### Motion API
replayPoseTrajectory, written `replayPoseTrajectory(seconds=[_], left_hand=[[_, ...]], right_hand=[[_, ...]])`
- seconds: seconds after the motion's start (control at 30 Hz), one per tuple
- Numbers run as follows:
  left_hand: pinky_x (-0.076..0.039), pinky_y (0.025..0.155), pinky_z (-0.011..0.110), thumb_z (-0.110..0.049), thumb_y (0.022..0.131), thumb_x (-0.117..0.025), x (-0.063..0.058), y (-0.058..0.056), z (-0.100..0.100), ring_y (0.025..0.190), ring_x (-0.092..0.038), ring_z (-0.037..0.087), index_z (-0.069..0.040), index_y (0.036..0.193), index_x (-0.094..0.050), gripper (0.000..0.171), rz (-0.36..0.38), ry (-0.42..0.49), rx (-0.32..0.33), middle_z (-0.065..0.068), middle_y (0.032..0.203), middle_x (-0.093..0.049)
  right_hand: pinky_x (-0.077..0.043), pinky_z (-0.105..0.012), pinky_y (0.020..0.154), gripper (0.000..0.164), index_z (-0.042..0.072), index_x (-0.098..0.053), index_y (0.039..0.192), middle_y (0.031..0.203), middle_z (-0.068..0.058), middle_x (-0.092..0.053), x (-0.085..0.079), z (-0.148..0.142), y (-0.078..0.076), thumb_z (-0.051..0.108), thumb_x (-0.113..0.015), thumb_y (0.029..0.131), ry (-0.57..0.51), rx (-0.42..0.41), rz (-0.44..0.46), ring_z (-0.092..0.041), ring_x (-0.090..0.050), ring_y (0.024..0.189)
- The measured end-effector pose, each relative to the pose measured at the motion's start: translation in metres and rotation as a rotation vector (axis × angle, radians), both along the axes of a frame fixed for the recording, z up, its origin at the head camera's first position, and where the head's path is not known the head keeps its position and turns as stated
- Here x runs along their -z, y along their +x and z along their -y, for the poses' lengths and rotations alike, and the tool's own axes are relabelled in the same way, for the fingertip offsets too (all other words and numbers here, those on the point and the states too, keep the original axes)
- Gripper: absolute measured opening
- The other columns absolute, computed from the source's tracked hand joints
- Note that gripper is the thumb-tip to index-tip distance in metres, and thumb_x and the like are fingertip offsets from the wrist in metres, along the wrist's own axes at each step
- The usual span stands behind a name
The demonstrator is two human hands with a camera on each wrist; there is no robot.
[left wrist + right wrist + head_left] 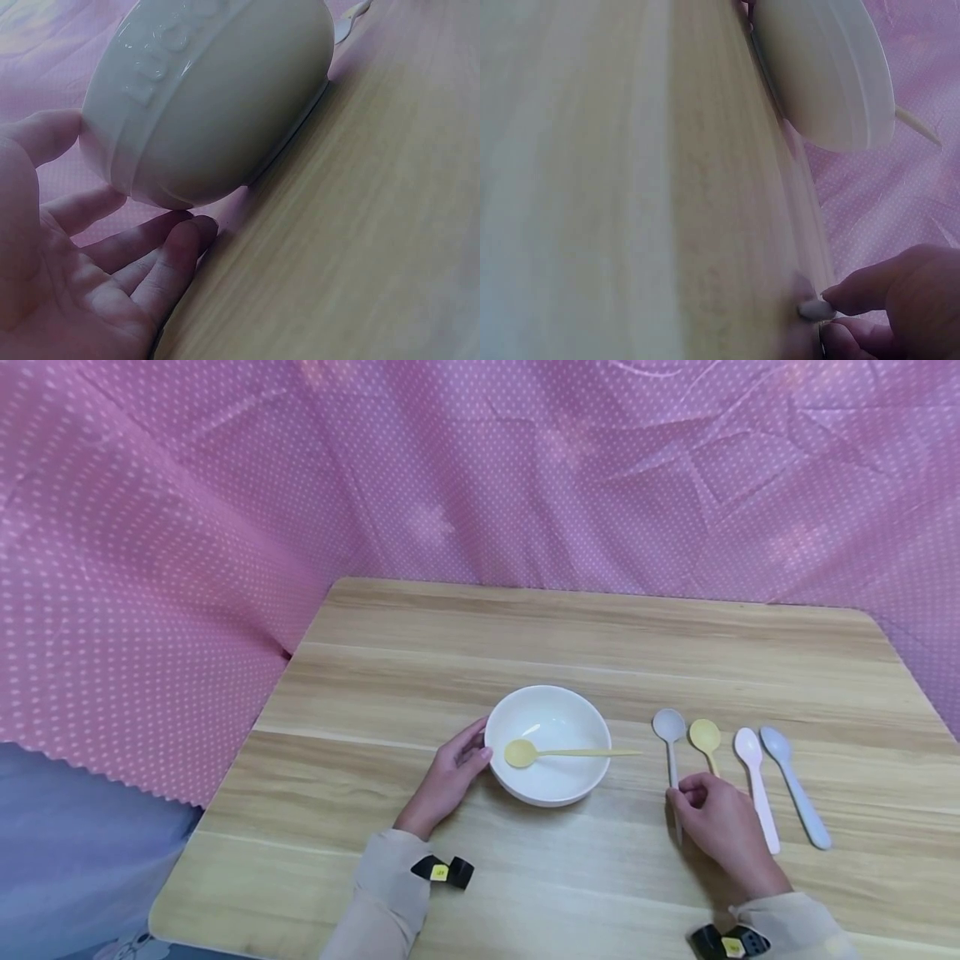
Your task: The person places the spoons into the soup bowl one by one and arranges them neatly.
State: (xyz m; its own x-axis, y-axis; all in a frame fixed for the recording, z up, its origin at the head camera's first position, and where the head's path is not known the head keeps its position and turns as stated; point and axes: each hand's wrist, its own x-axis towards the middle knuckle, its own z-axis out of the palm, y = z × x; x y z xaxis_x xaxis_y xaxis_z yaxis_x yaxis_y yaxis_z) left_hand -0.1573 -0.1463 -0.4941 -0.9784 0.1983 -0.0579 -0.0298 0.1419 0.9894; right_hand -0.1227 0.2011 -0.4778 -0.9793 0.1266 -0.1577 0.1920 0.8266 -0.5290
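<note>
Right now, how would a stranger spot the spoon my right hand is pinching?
On the wooden table, find the white bowl. Right of it, four spoons form a row. The pale grey spoon is leftmost, nearest the bowl, pinched by your right hand.

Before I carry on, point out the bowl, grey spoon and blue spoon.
Bowl (568, 723), head view: bare inside.
Grey spoon (672, 760), head view: handle, above the fingers.
Blue spoon (797, 788), head view: middle of the handle.
</note>
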Motion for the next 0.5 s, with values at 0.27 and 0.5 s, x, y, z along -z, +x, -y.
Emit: replayPoseTrajectory(seconds=[0.27,0.5], left_hand=[[-0.043,0.105,0.031,-0.03,0.096,-0.053,-0.0008,0.0019,0.0011,0.124,-0.05,0.021,-0.02,0.144,-0.039,0.052,-0.007,-0.022,0.0,0.009,0.134,-0.053],[-0.041,0.106,0.03,-0.032,0.096,-0.054,-0.0018,0.0009,0.0012,0.127,-0.049,0.019,-0.024,0.143,-0.039,0.05,0.02,-0.03,-0.002,0.007,0.137,-0.051]], right_hand=[[-0.044,-0.025,0.049,0.025,-0.003,-0.062,0.097,0.078,-0.009,-0.062,-0.0003,0.0008,-0.0014,0.02,-0.062,0.087,-0.002,0.015,0.021,-0.018,-0.054,0.065],[-0.044,-0.026,0.05,0.024,-0.002,-0.062,0.096,0.078,-0.009,-0.063,-0.0007,0.0014,-0.0019,0.02,-0.062,0.086,0.008,0.028,0.031,-0.019,-0.054,0.065]])
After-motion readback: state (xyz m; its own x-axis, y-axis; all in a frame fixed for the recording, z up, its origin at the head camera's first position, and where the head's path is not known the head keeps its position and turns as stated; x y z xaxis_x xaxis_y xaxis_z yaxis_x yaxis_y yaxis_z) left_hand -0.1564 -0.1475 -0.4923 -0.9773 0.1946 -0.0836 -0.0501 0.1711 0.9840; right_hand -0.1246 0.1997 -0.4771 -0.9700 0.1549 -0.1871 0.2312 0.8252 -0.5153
